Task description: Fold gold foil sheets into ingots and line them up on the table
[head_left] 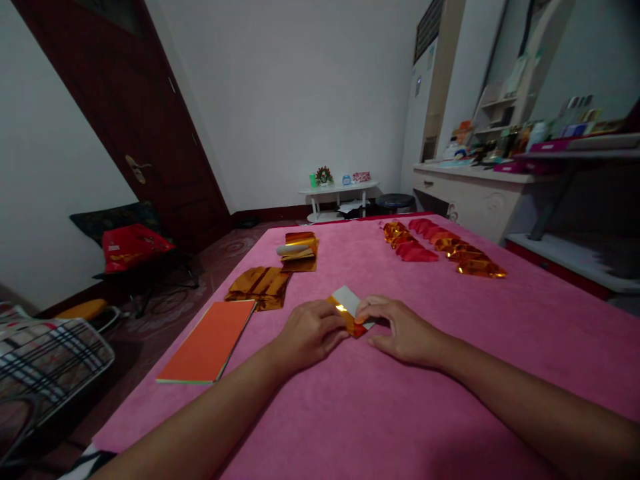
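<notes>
A small sheet of gold foil paper (345, 298) with a pale back lies on the pink cloth, partly folded over. My left hand (313, 328) grips its left edge, fingers curled together. From the right, my right hand (395, 328) presses its fingertips on the near right part of the sheet, the thumb a little apart on the cloth. Fingers cover some of the folds. To the left of my left hand are a fanned stack of gold foil sheets (260, 287) and a stack of orange paper (210, 341).
Behind the fanned sheets, a grey oval object (293, 250) rests on more gold sheets (303, 263). Rows of folded red and gold foil pieces (475, 257) lie at the back right of the pink-covered table (400, 420). A cluttered dresser (470, 187) stands beyond.
</notes>
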### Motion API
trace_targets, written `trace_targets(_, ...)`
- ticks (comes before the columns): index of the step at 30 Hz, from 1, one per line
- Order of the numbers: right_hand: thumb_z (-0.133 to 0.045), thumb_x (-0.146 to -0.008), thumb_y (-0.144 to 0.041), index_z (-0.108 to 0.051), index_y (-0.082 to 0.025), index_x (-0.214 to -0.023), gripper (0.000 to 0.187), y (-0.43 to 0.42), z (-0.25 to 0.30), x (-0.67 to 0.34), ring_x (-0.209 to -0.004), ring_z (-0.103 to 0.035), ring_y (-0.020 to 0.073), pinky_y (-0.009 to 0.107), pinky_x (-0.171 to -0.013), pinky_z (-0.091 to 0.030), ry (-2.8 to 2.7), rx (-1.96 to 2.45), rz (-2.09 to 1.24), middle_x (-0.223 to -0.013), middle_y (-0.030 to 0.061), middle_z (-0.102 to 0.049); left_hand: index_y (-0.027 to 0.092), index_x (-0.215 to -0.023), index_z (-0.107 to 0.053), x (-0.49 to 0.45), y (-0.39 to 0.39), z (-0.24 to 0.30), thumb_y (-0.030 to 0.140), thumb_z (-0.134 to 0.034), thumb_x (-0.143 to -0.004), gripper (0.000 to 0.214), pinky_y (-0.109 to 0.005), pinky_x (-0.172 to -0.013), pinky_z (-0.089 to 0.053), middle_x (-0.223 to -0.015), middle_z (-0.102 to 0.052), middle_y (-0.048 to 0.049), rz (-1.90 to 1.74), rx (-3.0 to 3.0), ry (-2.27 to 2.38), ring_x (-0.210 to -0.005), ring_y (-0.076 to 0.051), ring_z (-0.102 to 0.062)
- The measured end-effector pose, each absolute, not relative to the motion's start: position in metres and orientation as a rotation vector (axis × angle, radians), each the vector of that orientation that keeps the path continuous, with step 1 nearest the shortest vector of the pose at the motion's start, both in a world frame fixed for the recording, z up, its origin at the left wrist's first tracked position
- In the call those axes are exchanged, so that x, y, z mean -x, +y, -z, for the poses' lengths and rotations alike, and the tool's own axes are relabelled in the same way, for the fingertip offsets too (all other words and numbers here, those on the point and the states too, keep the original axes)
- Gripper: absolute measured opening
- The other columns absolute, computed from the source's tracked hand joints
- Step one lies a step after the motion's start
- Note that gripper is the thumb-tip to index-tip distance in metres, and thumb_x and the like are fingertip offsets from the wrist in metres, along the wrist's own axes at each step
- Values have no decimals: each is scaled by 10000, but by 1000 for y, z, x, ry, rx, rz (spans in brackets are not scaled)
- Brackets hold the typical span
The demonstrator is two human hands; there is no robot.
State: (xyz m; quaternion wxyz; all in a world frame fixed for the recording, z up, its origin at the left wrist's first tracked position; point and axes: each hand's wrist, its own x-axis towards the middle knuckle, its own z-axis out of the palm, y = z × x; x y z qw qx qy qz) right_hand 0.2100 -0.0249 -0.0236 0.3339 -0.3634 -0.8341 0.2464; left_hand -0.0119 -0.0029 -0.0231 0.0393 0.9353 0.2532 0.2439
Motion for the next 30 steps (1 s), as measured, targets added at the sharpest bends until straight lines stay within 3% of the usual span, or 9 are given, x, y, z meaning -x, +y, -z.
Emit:
trace_targets(7, -630, -713, -107, -695, -190, -740, 109, -23, 27, -205, -776, -552, 143, 255, -700, -408, -2118, 1082, -586, -786, 13, -593, 207, -934, -695, 11, 1, 27, 254, -544, -854, 178, -275, -781, -431, -915, -655, -50, -814, -2716, 809, -877, -161, -567)
trace_targets(15, -586, -723, -127, -651, -185, -669, 103, -27, 33, -201, -641, -513, 118, 232, -581, -339, -2069, 1306, -416, -675, -8, -571, 151, -743, -684, 2, 13, 33, 222, -605, -801, 121, -230, -684, -431, -772, -622, -38, -845, -2274, 857, -746, -131, -567)
trace_targets(30, -539, -705, -184, -603, -200, -621, 107, -27, 32, -193, -566, -509, 117, 234, -514, -279, -2048, 1563, -227, -630, 3, -622, 147, -616, -616, -8, 13, 36, 222, -646, -711, 125, -235, -647, -433, -702, -610, -16, -861, -2293, 1133, -680, -126, -565)
